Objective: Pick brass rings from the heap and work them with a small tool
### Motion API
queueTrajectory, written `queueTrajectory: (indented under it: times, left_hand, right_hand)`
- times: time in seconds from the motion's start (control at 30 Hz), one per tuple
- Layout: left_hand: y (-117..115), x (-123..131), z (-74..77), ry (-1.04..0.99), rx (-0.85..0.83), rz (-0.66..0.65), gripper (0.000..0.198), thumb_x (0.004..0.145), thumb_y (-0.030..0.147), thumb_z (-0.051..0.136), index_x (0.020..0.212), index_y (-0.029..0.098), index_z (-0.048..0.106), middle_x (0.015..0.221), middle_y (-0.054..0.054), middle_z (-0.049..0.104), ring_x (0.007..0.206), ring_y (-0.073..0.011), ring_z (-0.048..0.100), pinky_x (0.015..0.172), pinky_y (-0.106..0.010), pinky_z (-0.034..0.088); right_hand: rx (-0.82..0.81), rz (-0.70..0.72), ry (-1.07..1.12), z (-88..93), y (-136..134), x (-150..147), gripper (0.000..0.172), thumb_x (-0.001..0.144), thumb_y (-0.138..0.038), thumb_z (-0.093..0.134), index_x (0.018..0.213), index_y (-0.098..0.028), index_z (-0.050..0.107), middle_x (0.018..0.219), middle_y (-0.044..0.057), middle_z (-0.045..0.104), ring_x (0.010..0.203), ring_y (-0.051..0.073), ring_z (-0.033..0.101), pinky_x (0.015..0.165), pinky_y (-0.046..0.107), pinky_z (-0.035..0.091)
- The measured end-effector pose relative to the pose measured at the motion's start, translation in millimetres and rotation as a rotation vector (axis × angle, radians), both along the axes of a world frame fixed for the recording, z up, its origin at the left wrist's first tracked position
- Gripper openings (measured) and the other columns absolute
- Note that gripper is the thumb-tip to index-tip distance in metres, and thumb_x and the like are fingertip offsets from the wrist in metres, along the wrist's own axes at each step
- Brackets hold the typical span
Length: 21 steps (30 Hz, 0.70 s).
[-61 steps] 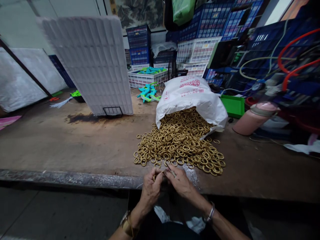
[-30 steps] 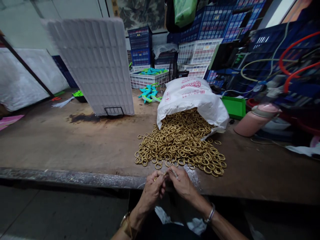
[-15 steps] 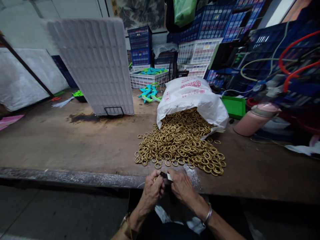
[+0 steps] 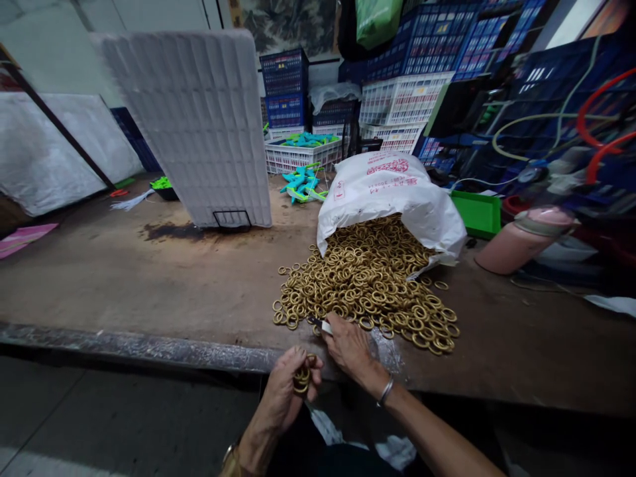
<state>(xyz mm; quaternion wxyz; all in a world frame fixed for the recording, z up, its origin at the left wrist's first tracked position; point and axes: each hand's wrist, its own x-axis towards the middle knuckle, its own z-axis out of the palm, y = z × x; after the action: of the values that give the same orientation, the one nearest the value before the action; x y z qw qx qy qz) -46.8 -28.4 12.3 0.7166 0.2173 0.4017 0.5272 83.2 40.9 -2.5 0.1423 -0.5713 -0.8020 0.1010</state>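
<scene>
A large heap of gold-coloured rings (image 4: pixel 368 291) spills out of a white sack (image 4: pixel 392 179) onto the table. At the table's front edge my left hand (image 4: pixel 285 391) is curled around several gold rings (image 4: pixel 302 379). To its right, my right hand (image 4: pixel 350 348) grips a small tool (image 4: pixel 324 326) with a dark tip and a whitish part. That tip lies at the near edge of the heap; whether it touches a ring I cannot tell. Fingers hide the rest of the tool.
A tall ribbed white panel (image 4: pixel 199 126) stands on the wooden table (image 4: pixel 163 285) at the left. Right of the sack are a green tray (image 4: pixel 477 213) and a pink bottle (image 4: pixel 527 238). Stacked crates (image 4: pixel 285 79) and a white basket (image 4: pixel 303 159) of turquoise pieces fill the back.
My hands have come apart. The right hand has moved forward with the tool to the heap's edge, while the left has drawn back and turned, showing the rings in it. The view has shifted slightly.
</scene>
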Motion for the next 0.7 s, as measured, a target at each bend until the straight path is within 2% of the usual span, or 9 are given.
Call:
queueTrajectory:
  times: [0.2, 0.37, 0.5, 0.7]
  left_hand:
    - [4.2, -6.9, 4.2, -0.194, -0.085, -0.017, 0.021, 0.073, 0.035, 0.057, 0.081, 0.017, 0.053, 0.066, -0.001, 0.055, 0.05, -0.0088, 0.051, 0.037, -0.015, 0.033]
    - [8.6, -6.9, -1.0, -0.298, -0.139, 0.0, 0.027, 0.07, 0.034, 0.06, 0.058, 0.013, 0.048, 0.069, -0.003, 0.054, 0.057, -0.0094, 0.051, 0.039, -0.016, 0.032]
    - [11.9, -0.3, -4.0, -0.19, -0.122, 0.037, 0.026, 0.067, 0.033, 0.064, 0.062, 0.014, 0.047, 0.065, 0.0, 0.053, 0.053, -0.0081, 0.05, 0.038, -0.015, 0.031]
    - [14.3, 15.9, -4.8, 0.151, -0.017, 0.025, 0.033, 0.07, 0.045, 0.058, 0.087, 0.018, 0.05, 0.057, 0.006, 0.048, 0.041, -0.0053, 0.043, 0.034, -0.014, 0.029]
  right_hand:
    - [-0.042, -0.002, -0.05, -1.3, 2.1, -5.9, 0.016, 0.076, -0.014, 0.043, 0.089, -0.02, 0.05, 0.087, 0.005, 0.059, 0.073, 0.015, 0.054, 0.059, 0.025, 0.027]
    - [-0.015, 0.018, 0.065, -3.5, 3.8, 2.9, 0.015, 0.073, -0.011, 0.042, 0.083, -0.02, 0.049, 0.079, 0.002, 0.059, 0.069, 0.014, 0.053, 0.058, 0.023, 0.027]
    - [-0.086, 0.005, 0.282, -6.1, -0.5, 12.2, 0.013, 0.075, -0.014, 0.039, 0.082, -0.021, 0.048, 0.068, -0.001, 0.058, 0.062, 0.013, 0.052, 0.056, 0.021, 0.031]
    - [-0.118, 0.034, 0.508, -5.6, -19.8, 21.7, 0.011, 0.077, -0.019, 0.039, 0.082, -0.021, 0.048, 0.07, 0.0, 0.058, 0.064, 0.013, 0.054, 0.059, 0.021, 0.036]
